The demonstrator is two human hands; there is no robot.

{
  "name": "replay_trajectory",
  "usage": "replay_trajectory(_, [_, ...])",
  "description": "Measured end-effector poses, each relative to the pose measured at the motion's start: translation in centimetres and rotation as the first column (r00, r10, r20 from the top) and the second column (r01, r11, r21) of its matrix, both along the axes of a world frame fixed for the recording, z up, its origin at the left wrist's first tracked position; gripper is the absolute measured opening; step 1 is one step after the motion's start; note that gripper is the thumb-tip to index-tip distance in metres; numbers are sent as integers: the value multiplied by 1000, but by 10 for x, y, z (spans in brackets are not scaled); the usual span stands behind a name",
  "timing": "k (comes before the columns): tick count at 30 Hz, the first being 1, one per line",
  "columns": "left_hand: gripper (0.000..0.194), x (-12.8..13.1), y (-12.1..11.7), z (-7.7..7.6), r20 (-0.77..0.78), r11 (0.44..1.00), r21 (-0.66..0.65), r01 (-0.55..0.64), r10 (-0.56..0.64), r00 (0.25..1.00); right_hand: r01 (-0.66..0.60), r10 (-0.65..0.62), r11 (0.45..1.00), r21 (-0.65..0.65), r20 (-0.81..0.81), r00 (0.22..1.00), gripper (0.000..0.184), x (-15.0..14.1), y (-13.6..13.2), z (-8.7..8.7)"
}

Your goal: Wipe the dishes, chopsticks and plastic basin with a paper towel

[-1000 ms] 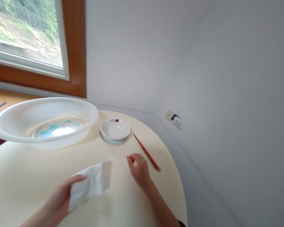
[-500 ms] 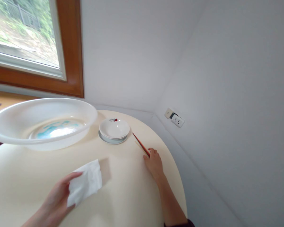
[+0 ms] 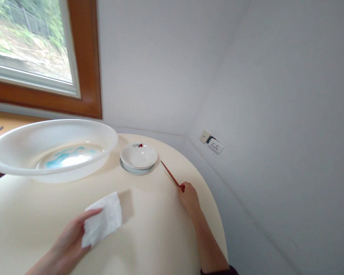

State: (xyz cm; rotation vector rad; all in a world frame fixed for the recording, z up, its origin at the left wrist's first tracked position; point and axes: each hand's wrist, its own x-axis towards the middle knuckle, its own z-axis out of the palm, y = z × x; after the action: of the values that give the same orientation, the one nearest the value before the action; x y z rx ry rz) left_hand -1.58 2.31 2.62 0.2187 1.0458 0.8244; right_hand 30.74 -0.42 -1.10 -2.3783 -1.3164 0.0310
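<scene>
Shifted since a second ago, from over the bare table [image 3: 154,229] onto the near part of the chopsticks [image 3: 171,174]: the right hand [image 3: 189,196]. Now by size, with clock hours read from the white bowl [image 3: 139,156]: first the table, cream and round-edged, spread under the dishes. At ten, a window [image 3: 31,42] in a brown frame [image 3: 87,57]. At nine, standing on the table, a wide translucent basin [image 3: 68,177]. At the dial's centre, the bowl, upright on a pale plate [image 3: 137,171]. Between seven and eight, the left hand [image 3: 68,236], gripping a white cloth or tissue [image 3: 104,219] with thumb on top. At four, the right hand, narrowed, thumb and fingers pinched on the chopsticks. At three, on the wall [image 3: 275,114], a white socket [image 3: 216,146]. Slimmest, the chopsticks, between bowl and right hand, tips toward eleven near the plate, near ends hidden; impossible to tell whether lifted or lying flat.
</scene>
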Motion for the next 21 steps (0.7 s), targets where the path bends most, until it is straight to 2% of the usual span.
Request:
replay_trajectory(3, [23, -1, 1, -2, -25, 998, 55, 42, -41, 999, -2, 2, 1000, 3, -10, 1000, 12, -1, 0, 1])
replay_trajectory(7, [22, -2, 3, -6, -19, 996, 58, 60, -59, 998, -5, 5, 1000, 6, -12, 1000, 13, -3, 1, 1])
replay_trajectory(14, [22, 0, 2, 0, -33, 997, 52, 54, -52, 998, -24, 25, 1000, -12, 12, 1000, 26, -8, 1, -1])
replay_trajectory(21, [25, -1, 1, 0, -18, 996, 77, 48, -47, 999, 7, 0, 993, -116, 63, 998, 20, -15, 1, 5])
